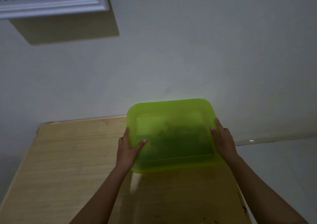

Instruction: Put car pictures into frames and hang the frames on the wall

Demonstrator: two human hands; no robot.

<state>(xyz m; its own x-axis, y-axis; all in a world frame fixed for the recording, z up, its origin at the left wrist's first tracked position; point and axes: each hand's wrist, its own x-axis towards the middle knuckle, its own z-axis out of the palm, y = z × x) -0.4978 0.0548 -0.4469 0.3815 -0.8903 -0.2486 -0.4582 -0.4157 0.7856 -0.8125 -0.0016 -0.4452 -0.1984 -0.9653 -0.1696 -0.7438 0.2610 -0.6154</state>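
As the two forearms reach forward over the wooden table, the left hand and the right hand hold a green plastic container by its two short sides, probably because it is wide and one hand alone would let it tip. Each hand grasps the rim: the thumb lies flat on the side that faces the camera, and the other fingers go along and around the edge, partly hidden behind the plastic. The container is tilted up toward the viewer over the far right part of the table, close to the white wall; I cannot tell whether its lower edge touches the table. Through the plastic a dark, blurred shape shows, perhaps the pictures, but this is not sure. High on the wall at the left hangs a white frame, only partly in view.
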